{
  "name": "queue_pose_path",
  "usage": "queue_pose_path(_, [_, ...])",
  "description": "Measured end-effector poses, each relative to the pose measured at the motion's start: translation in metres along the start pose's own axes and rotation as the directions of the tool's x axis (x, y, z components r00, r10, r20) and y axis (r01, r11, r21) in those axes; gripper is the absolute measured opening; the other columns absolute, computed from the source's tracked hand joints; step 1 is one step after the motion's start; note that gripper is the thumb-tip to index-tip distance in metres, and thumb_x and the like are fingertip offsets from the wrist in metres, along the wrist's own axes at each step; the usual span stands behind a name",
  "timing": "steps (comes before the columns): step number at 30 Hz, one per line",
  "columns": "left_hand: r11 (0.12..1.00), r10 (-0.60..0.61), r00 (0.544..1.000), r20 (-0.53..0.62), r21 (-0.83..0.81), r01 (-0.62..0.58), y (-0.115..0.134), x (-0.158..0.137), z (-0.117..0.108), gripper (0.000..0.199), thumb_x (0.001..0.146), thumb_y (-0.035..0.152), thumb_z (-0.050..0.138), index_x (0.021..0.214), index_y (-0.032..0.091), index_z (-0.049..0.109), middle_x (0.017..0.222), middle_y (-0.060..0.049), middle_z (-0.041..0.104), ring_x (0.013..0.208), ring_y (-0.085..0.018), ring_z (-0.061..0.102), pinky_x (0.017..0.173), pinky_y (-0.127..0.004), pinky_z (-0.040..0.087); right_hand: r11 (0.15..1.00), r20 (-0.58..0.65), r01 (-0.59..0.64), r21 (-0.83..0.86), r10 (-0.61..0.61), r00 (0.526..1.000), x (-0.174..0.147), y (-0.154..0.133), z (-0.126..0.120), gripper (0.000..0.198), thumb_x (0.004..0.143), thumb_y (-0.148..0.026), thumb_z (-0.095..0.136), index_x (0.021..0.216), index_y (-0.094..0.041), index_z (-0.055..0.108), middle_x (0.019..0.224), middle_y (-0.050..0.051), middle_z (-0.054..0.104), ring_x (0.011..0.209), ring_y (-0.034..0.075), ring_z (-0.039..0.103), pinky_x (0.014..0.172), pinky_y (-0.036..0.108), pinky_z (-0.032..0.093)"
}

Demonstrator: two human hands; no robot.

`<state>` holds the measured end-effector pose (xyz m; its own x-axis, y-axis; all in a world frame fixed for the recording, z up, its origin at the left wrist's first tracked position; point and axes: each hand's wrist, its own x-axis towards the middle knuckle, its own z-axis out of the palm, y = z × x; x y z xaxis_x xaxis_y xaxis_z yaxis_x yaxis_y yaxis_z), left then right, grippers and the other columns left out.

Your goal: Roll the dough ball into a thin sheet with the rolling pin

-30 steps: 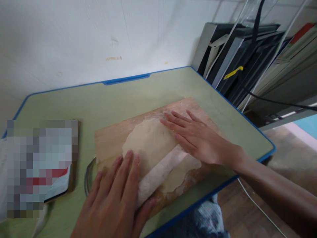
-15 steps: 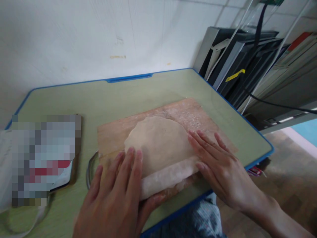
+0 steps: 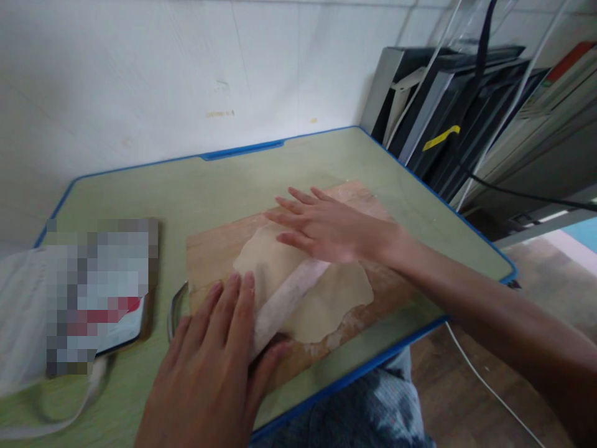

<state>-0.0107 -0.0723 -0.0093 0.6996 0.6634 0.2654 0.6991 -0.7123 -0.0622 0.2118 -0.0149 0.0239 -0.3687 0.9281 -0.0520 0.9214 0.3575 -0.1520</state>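
With both palms flat, I work at the counter:
Left hand: fingers spread and laid flat, pressing the near end of the pin, so that end stays under my weight; nothing is pinched.
Right hand: open too, fingers straight, palm down on the far end of the pin, so the push is shared across its length.
Pin: pale, floured, lying slantwise across the dough, both ends under my palms.
Dough: a thin, pale, uneven sheet spread on the board, wider on the near right side, its edge wavy, flour dusted beside it.
Board: wooden, set near the counter's front edge, close to me.
Handle: metal loop just left of the board.
Bag: white, at far left.
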Motion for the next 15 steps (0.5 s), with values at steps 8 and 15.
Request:
queue_pose_path(8, [0.989,-0.099,0.995,0.022,-0.112,0.101,-0.013,-0.004,0.004,0.065,0.089,0.054,0.027,0.146,0.03,0.009,0.137,-0.007,0.047,0.117,-0.039,0.05,0.087,-0.062,0.044,0.999,0.059,0.012,0.045,-0.015,0.998,0.001,0.003,0.003,0.051,0.096,-0.042,0.021,0.143,-0.023,0.028,0.153,0.007,0.018,0.139,0.025,0.008,0.111,0.049,0.014])
queue_pose_path(15, [0.994,-0.087,0.995,0.05,-0.064,0.09,-0.01,0.005,0.005,0.073,0.084,0.061,0.023,0.147,0.028,0.007,0.141,-0.01,0.042,0.121,-0.043,0.044,0.093,-0.066,0.035,0.998,-0.148,-0.057,-0.02,0.054,0.988,-0.063,-0.013,0.017,0.052,0.096,-0.036,0.02,0.14,-0.01,0.034,0.148,0.011,0.031,0.137,0.023,0.022,0.111,0.048,0.017])
